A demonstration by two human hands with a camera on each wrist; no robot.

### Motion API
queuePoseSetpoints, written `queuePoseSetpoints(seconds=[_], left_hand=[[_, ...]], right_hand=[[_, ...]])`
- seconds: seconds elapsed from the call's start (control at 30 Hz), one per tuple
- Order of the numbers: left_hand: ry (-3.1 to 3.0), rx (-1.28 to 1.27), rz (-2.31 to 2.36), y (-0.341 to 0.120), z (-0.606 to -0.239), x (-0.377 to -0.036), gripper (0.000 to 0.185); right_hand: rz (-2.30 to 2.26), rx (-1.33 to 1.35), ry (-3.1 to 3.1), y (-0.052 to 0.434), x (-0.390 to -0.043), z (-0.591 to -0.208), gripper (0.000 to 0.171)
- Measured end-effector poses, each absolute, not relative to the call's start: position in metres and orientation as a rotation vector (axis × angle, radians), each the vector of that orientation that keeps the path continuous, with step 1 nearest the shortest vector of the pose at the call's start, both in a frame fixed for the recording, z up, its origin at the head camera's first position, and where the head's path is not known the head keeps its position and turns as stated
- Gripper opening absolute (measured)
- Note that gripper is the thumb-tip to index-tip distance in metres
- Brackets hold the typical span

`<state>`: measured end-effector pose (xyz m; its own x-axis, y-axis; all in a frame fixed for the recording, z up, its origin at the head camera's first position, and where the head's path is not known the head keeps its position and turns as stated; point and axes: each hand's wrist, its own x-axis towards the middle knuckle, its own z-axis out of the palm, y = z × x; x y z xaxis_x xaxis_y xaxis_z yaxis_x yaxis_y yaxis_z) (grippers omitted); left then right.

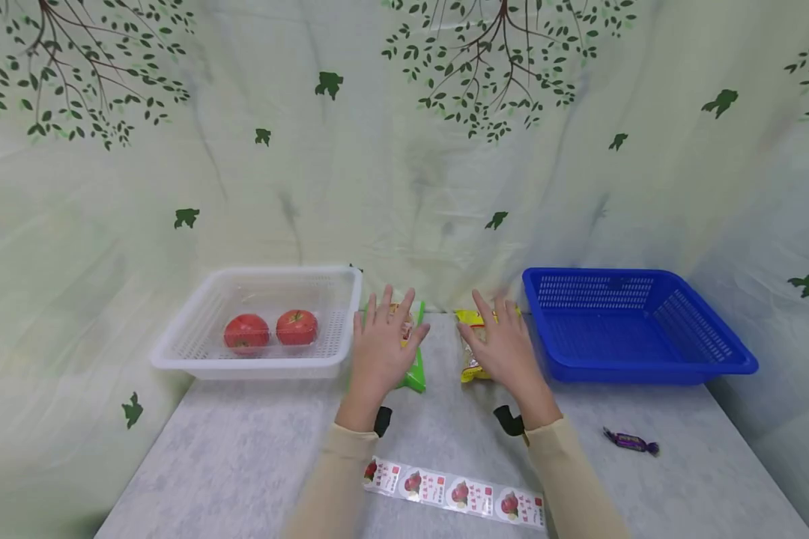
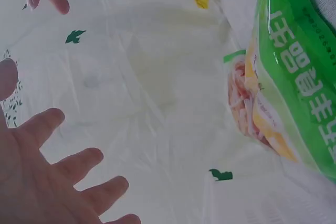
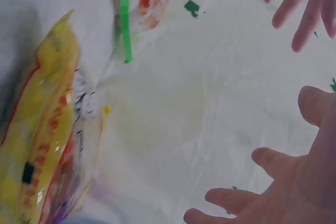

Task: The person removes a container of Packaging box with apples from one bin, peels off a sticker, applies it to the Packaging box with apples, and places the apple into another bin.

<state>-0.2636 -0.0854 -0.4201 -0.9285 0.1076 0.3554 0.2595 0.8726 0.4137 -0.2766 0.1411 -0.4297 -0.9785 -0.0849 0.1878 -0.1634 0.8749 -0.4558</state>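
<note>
we see the left hand [image 1: 380,346] spread flat over the green bag [image 1: 414,368], the right hand [image 1: 505,346] spread over the yellow bag [image 1: 470,365], both grasping nothing.

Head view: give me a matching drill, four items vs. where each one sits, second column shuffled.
Things:
1. tomatoes
2. green packet
3. yellow packet
4. purple candy

Places:
A. under the right hand
B. in the white basket
C. alone on the table, in front of the blue basket
D. under the left hand

Pairs: 1-B, 2-D, 3-A, 4-C
</note>
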Motion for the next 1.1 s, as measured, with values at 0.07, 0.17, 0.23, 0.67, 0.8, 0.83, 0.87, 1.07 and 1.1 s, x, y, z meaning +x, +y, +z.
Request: queuePoseSetpoints(seconds=[0.07,0.17,0.23,0.67,0.8,0.83,0.87,1.07,1.1], left_hand=[[-2.669,-0.277,-0.769,-0.091,-0.415,-0.262,0.067],[-2.593,-0.258,-0.909,-0.103,-0.405,-0.260,0.063],[-2.547,-0.240,-0.964,-0.114,-0.397,-0.258,0.062],[-2.284,0.331,-1.012,-0.218,-0.384,-0.237,0.056],[-2.245,0.572,-1.034,-0.251,-0.399,-0.228,0.057],[-2.239,0.634,-1.036,-0.258,-0.404,-0.226,0.057],[-2.237,0.690,-1.045,-0.264,-0.408,-0.225,0.059],[-2.383,0.919,-1.104,-0.298,-0.423,-0.216,0.077],[-2.419,0.934,-1.119,-0.303,-0.424,-0.215,0.081]], right_hand=[[0.805,0.215,-2.860,0.137,-0.279,-0.425,0.078],[0.951,0.244,-2.811,0.129,-0.284,-0.416,0.077],[1.058,0.276,-2.764,0.122,-0.287,-0.411,0.077],[1.791,0.576,-2.472,0.054,-0.318,-0.386,0.069],[1.973,0.603,-2.473,0.022,-0.326,-0.384,0.070],[2.011,0.606,-2.473,0.015,-0.327,-0.384,0.071],[2.035,0.612,-2.477,0.008,-0.329,-0.384,0.072],[2.372,0.644,-2.421,-0.032,-0.335,-0.389,0.077],[2.438,0.629,-2.404,-0.038,-0.336,-0.390,0.077]])
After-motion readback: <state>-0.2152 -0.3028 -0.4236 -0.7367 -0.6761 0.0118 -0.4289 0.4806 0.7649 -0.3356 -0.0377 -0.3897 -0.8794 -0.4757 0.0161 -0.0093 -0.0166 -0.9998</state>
